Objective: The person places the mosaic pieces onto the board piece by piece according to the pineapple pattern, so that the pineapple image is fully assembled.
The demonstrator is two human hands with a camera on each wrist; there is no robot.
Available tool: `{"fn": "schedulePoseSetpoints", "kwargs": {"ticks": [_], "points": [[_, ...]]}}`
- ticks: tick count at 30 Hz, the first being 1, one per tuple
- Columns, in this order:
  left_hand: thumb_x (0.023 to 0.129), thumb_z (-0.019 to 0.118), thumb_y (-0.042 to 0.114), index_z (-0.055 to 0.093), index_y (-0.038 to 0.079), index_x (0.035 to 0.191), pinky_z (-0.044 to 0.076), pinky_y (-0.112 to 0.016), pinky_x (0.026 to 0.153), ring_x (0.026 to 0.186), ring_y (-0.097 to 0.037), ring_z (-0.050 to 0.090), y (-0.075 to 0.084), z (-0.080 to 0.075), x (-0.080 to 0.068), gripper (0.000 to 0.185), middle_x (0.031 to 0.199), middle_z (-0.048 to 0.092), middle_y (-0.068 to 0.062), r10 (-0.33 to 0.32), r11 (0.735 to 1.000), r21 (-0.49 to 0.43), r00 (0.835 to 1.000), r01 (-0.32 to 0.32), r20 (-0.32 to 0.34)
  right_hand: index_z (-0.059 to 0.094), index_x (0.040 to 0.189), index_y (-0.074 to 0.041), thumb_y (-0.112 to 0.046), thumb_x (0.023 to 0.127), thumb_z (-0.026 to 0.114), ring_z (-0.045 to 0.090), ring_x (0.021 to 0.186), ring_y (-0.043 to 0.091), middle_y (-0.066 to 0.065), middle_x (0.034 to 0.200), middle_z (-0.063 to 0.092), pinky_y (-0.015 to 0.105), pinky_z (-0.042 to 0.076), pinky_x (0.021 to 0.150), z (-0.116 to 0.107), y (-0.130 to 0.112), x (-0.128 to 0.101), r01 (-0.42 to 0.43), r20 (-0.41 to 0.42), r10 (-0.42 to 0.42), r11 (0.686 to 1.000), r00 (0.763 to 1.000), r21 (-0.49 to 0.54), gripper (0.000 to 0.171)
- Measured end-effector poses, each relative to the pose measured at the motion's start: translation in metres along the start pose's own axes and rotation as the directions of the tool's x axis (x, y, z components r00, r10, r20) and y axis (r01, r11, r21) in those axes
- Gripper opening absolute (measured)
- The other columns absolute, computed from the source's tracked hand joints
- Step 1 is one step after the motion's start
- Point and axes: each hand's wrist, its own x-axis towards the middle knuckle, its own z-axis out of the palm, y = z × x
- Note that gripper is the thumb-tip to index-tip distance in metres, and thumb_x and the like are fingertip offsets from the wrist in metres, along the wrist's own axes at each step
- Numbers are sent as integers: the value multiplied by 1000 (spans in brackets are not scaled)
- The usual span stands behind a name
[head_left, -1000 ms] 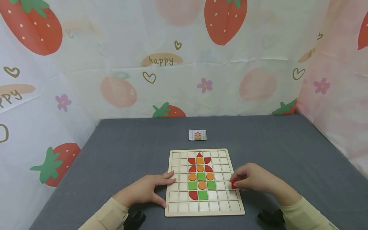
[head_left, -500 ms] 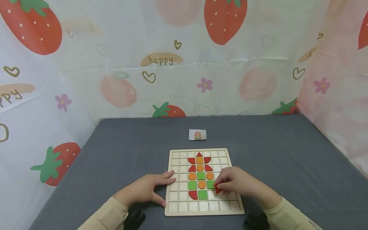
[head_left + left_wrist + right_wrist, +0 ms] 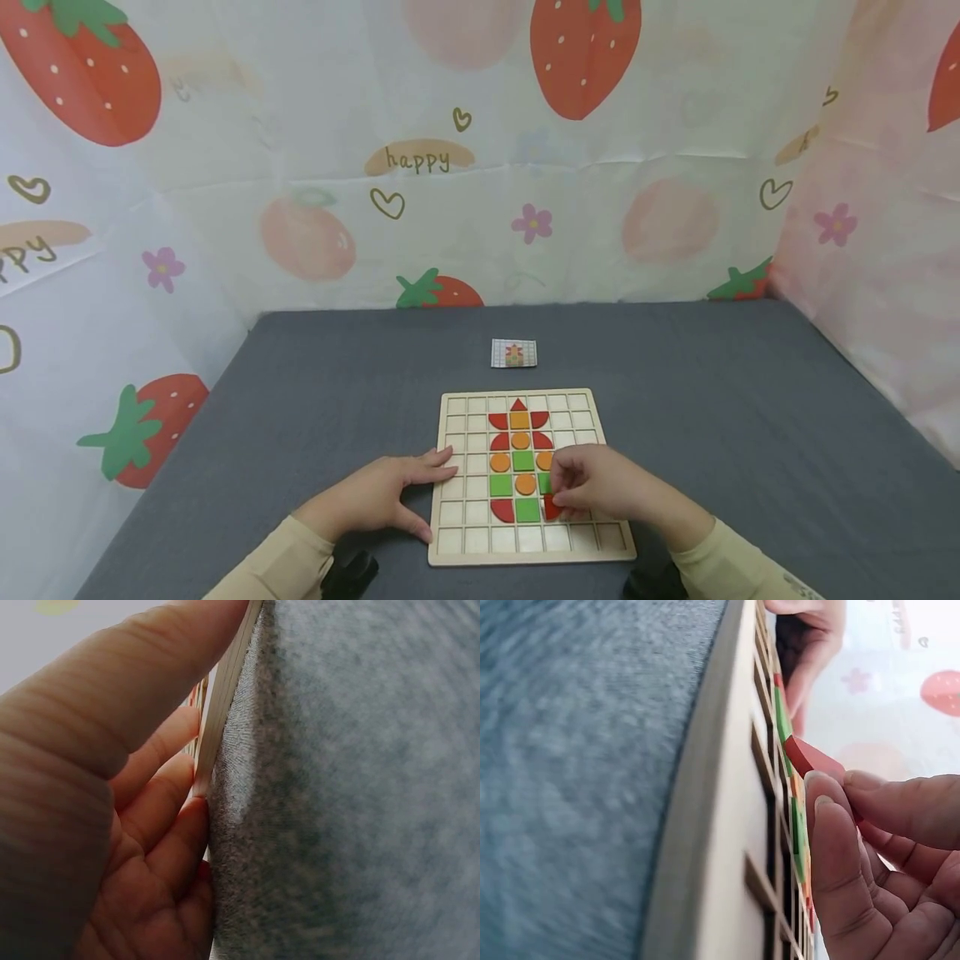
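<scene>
A square wooden grid board (image 3: pixel 455 546) lies on the grey cloth. Orange discs (image 3: pixel 526 483), green squares (image 3: pixel 527 510), an orange square and red pieces fill cells down its middle columns. My right hand (image 3: pixel 600 483) pinches a red block (image 3: pixel 815 759) between thumb and fingers. In the right wrist view that block is tilted, one corner close over the board. In the head view it overlaps the cell right of the lowest green square. My left hand (image 3: pixel 390 493) rests at the board's left edge, fingers spread, thumb by the near corner.
Behind the board lies a small card (image 3: pixel 514 353) printed with a coloured grid pattern. The grey cloth (image 3: pixel 337 375) covers the table. Fruit-printed fabric (image 3: pixel 450 233) hangs behind and at the sides.
My right hand has moved left from the board's right edge, carrying the red block to beside the lowest green square. The left hand has stayed put.
</scene>
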Motion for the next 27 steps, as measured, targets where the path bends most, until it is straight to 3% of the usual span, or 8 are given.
{"fn": "schedulePoseSetpoints", "kwargs": {"ticks": [17, 27], "points": [[55, 69, 53, 38, 27, 131, 30, -35, 96, 125, -9, 26, 0, -1, 0, 86, 138, 27, 9, 2, 1000, -10, 1000, -2, -1, 57, 66, -6, -2, 74, 65, 56, 53, 13, 1, 62, 59, 26, 47, 50, 7, 1, 4, -5, -53, 1, 996, 999, -84, 12], [55, 70, 52, 39, 26, 131, 29, -36, 96, 125, -10, 27, 2, -1, -1, 85, 138, 28, 8, 5, 1000, -5, 1000, -5, -4, 64, 65, -15, -8, 71, 69, 50, 60, 10, -8, 62, 57, 25, 43, 53, 4, 0, 3, -4, -95, -22, 966, 995, -257, 10]]}}
